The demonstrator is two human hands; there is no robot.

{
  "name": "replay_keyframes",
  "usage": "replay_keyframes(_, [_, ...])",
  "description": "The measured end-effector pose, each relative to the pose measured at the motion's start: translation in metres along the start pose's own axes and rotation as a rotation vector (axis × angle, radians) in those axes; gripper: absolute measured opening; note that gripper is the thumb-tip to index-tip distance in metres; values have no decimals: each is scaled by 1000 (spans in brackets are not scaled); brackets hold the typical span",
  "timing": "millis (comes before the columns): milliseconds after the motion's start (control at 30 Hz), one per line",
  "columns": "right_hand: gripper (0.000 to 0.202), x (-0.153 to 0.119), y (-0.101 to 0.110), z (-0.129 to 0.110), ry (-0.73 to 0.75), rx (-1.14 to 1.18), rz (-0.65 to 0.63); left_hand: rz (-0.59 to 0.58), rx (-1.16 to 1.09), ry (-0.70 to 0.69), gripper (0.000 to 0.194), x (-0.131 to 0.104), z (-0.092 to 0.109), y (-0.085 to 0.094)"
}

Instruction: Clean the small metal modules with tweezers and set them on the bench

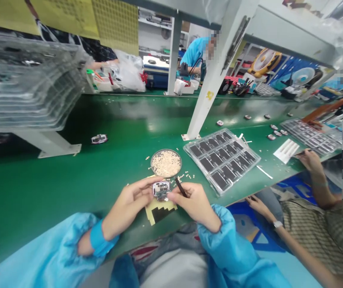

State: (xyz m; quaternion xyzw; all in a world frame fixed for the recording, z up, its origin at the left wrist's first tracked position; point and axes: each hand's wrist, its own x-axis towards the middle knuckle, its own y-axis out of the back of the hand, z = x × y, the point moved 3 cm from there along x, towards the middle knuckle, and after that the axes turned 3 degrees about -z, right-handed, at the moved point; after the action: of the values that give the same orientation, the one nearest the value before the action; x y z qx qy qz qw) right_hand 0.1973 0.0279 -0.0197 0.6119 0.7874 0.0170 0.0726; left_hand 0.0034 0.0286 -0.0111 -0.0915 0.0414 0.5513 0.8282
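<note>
Between my two hands is a small white-rimmed device [161, 190] with its inner parts exposed. My left hand [132, 203] grips its left side between thumb and fingers. The fingers of my right hand [192, 200] touch its lower right edge and also hold a dark thin tool [180, 187], which slants up and left. Beneath the device lies a yellow sheet [151, 216] with black pieces on it. Just beyond my hands, a round dish [166, 163] is full of small pale pieces, and some lie scattered beside it.
A clear tray [222, 160] of black rectangular parts lies right of the dish. White posts [201, 104] stand on the green bench [114, 168]. Stacked trays [30, 84] rise at the left. Another person's hands [312, 166] are at the right; one more person works behind.
</note>
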Motion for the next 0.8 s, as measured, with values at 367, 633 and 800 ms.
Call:
replay_keyframes(367, [26,6,0,5,-44,34,-2,41,240,-118,51,-1,-6,-3])
replay_keyframes(633, [30,8,1,8,-36,9,4,125,458,-187,44,0,-7,-3])
replay_keyframes(800, [28,9,-1,9,-30,35,6,154,622,-291,38,-2,-1,-3])
